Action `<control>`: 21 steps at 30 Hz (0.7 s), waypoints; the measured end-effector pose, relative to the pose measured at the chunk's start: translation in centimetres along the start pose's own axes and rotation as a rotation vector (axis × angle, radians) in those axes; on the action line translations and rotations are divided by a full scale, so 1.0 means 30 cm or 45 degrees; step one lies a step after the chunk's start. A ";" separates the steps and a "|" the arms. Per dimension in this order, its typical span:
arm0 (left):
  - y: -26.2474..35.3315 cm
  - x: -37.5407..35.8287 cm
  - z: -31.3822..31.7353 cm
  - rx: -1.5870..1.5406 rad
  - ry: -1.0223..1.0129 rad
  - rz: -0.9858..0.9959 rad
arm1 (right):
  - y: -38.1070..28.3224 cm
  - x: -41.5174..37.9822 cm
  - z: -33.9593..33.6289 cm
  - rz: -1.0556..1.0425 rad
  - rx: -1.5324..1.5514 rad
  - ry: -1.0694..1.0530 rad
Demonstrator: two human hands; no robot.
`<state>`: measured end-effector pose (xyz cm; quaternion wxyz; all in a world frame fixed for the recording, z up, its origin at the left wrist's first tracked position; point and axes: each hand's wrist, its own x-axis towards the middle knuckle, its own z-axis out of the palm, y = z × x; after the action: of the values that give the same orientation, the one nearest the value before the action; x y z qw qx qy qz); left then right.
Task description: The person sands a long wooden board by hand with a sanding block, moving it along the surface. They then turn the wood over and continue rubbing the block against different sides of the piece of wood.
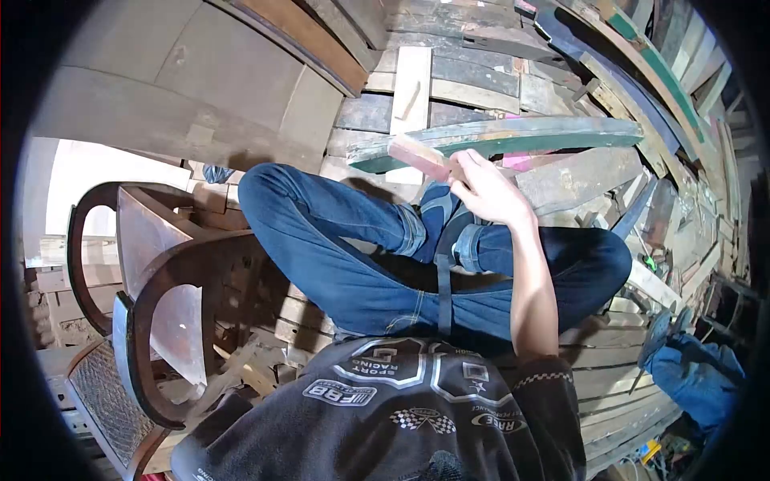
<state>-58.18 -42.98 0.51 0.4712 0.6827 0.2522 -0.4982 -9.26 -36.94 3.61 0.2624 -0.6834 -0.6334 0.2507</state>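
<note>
My right hand (484, 183) is closed around one end of a flat, pale pinkish block-like piece (421, 155). The piece points away to the left, above my crossed feet, and its exact kind cannot be made out. Just beyond it lies a long curved wooden piece (553, 135) with worn green and pale paint, which the held piece overlaps in this view. My left hand is out of sight, with only dark shirt cloth at the lower left. My legs in blue jeans (313, 240) are folded beneath the right forearm.
A wooden chair (180, 268) with curved arms stands close on my left. Large wooden panels (233, 80) rise at the upper left. A pale board (411, 92) lies on the plank floor ahead. Long painted timbers (666, 76) crowd the right, and blue cloth (696, 370) lies at lower right.
</note>
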 end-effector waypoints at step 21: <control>0.018 0.015 0.008 -0.042 0.035 -0.017 | -0.039 -0.006 0.010 0.077 0.035 -0.135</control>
<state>-57.67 -43.50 0.30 0.4757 0.6799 0.2714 -0.4876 -10.33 -37.03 4.20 0.2300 -0.6844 -0.6219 0.3033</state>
